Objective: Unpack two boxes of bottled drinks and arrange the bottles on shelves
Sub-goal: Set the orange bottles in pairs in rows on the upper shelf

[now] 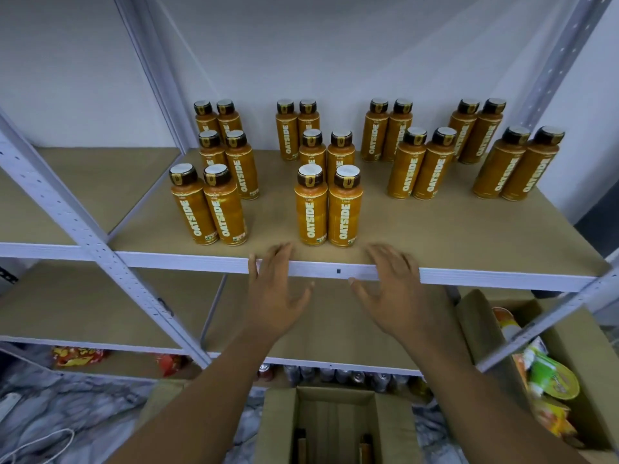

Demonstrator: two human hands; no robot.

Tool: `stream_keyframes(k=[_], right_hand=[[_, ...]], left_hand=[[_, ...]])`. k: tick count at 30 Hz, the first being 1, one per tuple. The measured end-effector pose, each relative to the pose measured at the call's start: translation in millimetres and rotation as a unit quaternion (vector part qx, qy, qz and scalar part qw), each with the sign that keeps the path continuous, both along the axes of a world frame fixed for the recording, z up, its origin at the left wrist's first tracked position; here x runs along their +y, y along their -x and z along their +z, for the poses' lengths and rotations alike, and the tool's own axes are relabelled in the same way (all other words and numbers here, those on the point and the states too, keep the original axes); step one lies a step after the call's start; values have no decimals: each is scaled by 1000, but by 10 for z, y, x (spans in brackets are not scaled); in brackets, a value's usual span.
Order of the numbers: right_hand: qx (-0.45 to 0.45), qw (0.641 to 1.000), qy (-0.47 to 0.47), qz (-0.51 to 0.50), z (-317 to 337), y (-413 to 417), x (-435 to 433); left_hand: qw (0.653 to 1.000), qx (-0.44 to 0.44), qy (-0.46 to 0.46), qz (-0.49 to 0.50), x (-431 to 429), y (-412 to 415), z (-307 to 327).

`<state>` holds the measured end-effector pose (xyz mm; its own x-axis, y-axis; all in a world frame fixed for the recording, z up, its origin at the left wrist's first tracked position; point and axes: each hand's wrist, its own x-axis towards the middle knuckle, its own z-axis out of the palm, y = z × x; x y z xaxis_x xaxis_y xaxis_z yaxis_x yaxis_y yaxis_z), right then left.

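Both hands are released and hold nothing: the left hand (274, 289) and the right hand (395, 289) hover with spread fingers over the front edge of the shelf (435, 229), near its middle. Whether they touch the edge I cannot tell, as the fingertips are blurred.

The bottles (311, 209) stand upright on this shelf in pairs, forming four columns from back to front. The two left columns reach almost to the front edge; bare board shows in front of the two right columns, and also in strips between the columns.

Below, an open box (335, 401) is cut off by the bottom of the view (its dark contents are hard to make out). A second box (479, 323) with packets (549, 380) stands partly behind a post (536, 329).
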<state>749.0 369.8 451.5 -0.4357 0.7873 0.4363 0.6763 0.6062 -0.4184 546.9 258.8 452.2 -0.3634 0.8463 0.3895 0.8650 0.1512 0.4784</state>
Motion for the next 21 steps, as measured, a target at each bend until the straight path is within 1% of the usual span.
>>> stream_keyframes(k=[1,3,5,7,10,13,14,17,18,21], right_hand=[[-13,999,-52,5,-117,-27,-60],[-15,996,-89,19,-335,-69,-171],[1,994,-97,41,-527,-112,-281],[6,996,-74,56,-753,-173,-399],[-19,997,34,67,-1248,-286,-545],[-71,980,176,53,-1785,-399,-619],[-95,969,222,47,-1944,-428,-625],[-174,919,350,52,-2544,-490,-618],[-182,905,381,46,-2766,-499,-617],[-156,877,454,11,-3506,-526,-648]], left_hand=[[999,34,-4,-6,-29,-21,-114],[997,68,-15,-22,-76,-52,-343],[996,76,-23,-35,-123,-88,-564],[997,60,-8,-49,-207,-145,-809],[997,-14,30,-64,-402,-219,-1280],[985,-116,124,-36,-566,-246,-1797],[977,-143,158,-27,-599,-237,-1978],[949,-203,241,-22,-661,-220,-2570],[938,-223,264,-12,-670,-225,-2801],[894,-292,338,19,-713,-302,-3570]])
